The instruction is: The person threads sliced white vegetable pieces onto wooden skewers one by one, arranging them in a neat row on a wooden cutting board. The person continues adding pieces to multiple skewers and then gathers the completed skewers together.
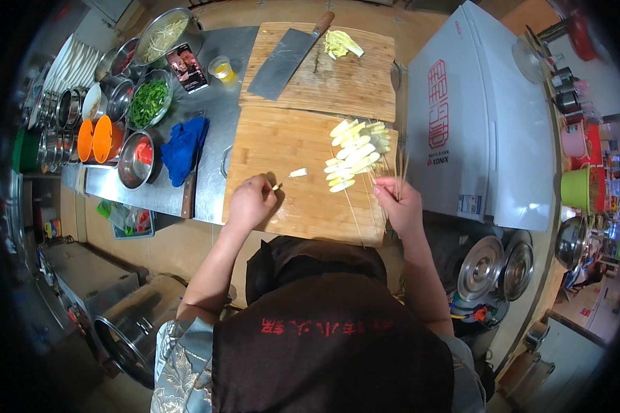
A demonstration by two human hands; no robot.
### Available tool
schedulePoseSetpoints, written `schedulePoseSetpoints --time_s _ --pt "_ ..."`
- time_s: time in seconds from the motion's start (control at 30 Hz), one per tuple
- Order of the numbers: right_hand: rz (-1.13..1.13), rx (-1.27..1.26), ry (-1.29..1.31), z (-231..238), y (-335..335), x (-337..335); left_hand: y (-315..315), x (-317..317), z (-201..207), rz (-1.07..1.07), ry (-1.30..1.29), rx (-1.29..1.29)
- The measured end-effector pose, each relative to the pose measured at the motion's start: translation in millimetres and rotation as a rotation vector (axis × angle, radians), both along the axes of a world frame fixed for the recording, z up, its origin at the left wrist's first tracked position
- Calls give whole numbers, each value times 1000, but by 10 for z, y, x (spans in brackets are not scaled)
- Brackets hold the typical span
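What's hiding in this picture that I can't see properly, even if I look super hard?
All in the head view:
- Piece at the left hand: the fingers hide most of it.
- Sticks: the right hand hides their gripped parts, and they overlap too much to count.
- Pale slices: overlapping, so some are partly covered.
- Person's legs: hidden by the apron.
- Far-right shelf things: too small and blurred.

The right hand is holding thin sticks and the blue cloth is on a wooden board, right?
Not quite: the head view shows the blue cloth on the metal counter. The right hand is indeed holding thin sticks.
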State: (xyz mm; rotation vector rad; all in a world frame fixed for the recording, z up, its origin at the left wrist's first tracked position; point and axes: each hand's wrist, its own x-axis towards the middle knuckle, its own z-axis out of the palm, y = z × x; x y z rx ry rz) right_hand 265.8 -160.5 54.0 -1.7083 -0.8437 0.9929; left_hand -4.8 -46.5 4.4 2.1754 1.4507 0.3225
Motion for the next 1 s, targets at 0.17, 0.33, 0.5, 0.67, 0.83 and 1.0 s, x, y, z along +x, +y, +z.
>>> schedulePoseSetpoints --time_s 0.17,0.33,0.5,0.67,0.83,1.0 --pt "127 -41 -107 -57 -94 -122 99 21 -6 171 -210 -303" --pt "209 -141 -387 -124 -108 -226 58 28 -127 192 -362 -339" --pt "157 -28 -337 40 -123 -91 64 -29 -216 220 -677 -560" --pt "29 -131 -627 -130 203 434 87 -43 -140 375 -1026 -919" --pt "32 -281 -539 -531 297 513 93 -41 -82 443 -1054 -922" --pt "-95 -121 -367 -627 262 557 86 -108 -86 486 -1010 -908"
